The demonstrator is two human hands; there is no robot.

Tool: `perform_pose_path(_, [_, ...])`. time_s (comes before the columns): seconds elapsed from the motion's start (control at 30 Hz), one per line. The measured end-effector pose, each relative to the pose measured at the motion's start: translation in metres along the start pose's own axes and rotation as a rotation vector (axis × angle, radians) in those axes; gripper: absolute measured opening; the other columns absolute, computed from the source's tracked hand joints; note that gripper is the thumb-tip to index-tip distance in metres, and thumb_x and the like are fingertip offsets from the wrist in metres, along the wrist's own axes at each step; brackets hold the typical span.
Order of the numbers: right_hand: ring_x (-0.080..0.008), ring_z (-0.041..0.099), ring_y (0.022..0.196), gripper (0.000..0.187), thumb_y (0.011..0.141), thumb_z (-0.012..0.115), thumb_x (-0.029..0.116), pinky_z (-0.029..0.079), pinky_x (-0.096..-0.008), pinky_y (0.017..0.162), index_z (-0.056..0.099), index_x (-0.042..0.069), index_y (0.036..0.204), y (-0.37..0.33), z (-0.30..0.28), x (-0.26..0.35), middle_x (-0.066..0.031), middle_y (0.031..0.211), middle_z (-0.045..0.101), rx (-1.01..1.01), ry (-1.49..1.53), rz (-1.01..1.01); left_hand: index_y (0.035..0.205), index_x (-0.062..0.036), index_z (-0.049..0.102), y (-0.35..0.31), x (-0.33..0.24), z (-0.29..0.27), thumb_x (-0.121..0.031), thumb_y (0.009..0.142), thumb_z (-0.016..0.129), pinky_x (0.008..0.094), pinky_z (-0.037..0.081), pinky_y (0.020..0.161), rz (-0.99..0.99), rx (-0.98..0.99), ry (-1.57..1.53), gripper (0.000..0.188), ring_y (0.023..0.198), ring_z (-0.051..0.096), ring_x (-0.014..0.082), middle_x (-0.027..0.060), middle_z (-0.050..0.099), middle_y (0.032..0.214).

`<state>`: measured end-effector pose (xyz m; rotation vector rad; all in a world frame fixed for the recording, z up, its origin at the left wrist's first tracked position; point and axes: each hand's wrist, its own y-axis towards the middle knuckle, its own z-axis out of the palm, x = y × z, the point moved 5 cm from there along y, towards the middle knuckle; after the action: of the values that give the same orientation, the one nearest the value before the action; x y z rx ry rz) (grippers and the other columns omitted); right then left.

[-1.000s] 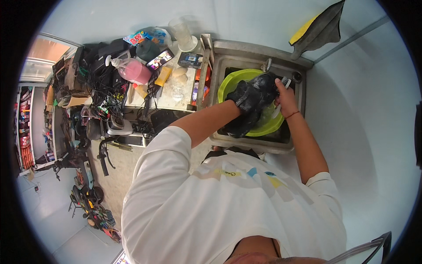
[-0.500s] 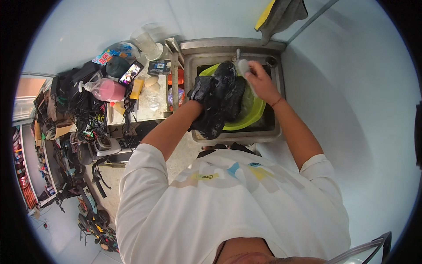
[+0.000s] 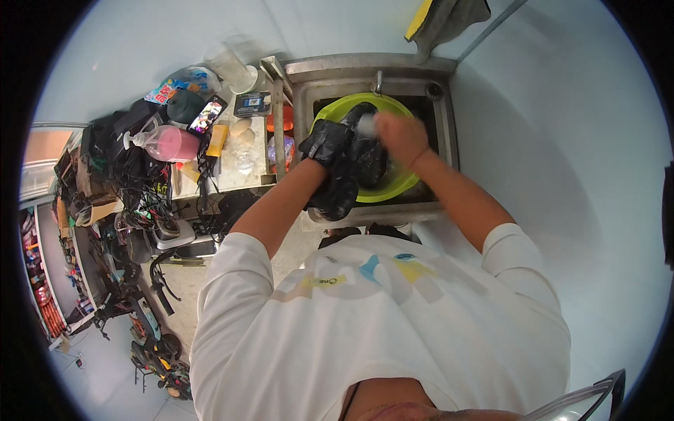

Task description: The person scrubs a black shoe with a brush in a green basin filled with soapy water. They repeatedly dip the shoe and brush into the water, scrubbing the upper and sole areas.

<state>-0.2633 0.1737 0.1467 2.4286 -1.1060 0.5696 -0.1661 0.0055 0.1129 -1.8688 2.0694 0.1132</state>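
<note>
A wet black bundle (image 3: 368, 158), lumpy and glossy with pale suds, lies over the left side of a lime-green basin (image 3: 400, 188). Its exact kind I cannot make out. My left hand (image 3: 328, 144) is covered by black wet material from the wrist on, so its fingers are hidden. In my right hand (image 3: 401, 135), closed and smeared by motion, is a small whitish scrubbing brush (image 3: 367, 126), held against or just above the top of the black bundle. The basin sits in a steel sink (image 3: 444, 151), below a tap (image 3: 378, 83).
Left of the sink, a cluttered counter (image 3: 242, 165) holds a pink pump bottle (image 3: 172, 143), a phone (image 3: 208, 114), a yellow sponge (image 3: 217, 140) and a clear jug (image 3: 235, 74). A grey-and-yellow cloth (image 3: 449, 24) hangs above. A pale wall (image 3: 533, 154) stands close on the right.
My right hand has moved left with the brush, from beside the tap onto the black bundle. My left arm has stayed nearly in place.
</note>
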Motion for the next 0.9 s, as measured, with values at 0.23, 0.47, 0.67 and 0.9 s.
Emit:
perform_pose_path(0.23, [-0.046, 0.071, 0.08, 0.032, 0.103, 0.053, 0.035, 0.056, -0.0597, 0.076, 0.068, 0.009, 0.094, -0.007, 0.013, 0.005, -0.0212, 0.086, 0.073, 0.119, -0.036, -0.068, 0.096, -0.0144, 0.081, -0.015, -0.002, 0.017, -0.029, 0.09, 0.071, 0.0528, 0.057, 0.082, 0.096, -0.216, 0.018, 0.019, 0.092, 0.074, 0.043, 0.0205, 0.076, 0.094])
perform_pose_path(0.47, [-0.0428, 0.076, 0.084, 0.03, 0.101, 0.053, 0.026, 0.061, -0.0555, 0.079, 0.073, 0.008, 0.088, 0.002, 0.011, -0.018, -0.0237, 0.089, 0.076, 0.317, -0.192, 0.109, 0.105, -0.0142, 0.081, -0.017, -0.039, 0.004, -0.028, 0.096, 0.063, 0.0507, 0.059, 0.089, 0.219, -0.051, 0.071, 0.024, 0.098, 0.075, 0.0387, 0.0187, 0.077, 0.101])
perform_pose_path(0.67, [-0.0398, 0.078, 0.087, 0.025, 0.097, 0.057, 0.017, 0.062, -0.0533, 0.077, 0.08, 0.009, 0.092, -0.014, 0.035, -0.007, -0.02, 0.094, 0.078, 0.323, -0.312, -0.156, 0.13, -0.0138, 0.071, -0.005, -0.058, -0.005, -0.032, 0.101, 0.058, 0.0469, 0.056, 0.099, 0.192, -0.044, -0.217, 0.037, 0.115, 0.071, 0.0369, 0.0152, 0.074, 0.127])
perform_pose_path(0.9, [-0.0419, 0.077, 0.087, 0.023, 0.093, 0.061, 0.02, 0.062, -0.0516, 0.081, 0.081, 0.008, 0.092, -0.009, 0.045, -0.006, -0.0203, 0.094, 0.079, 0.392, -0.374, -0.153, 0.125, -0.01, 0.073, -0.001, -0.079, -0.001, -0.028, 0.102, 0.058, 0.046, 0.057, 0.101, 0.423, -0.026, -0.094, 0.033, 0.116, 0.071, 0.0374, 0.0181, 0.072, 0.129])
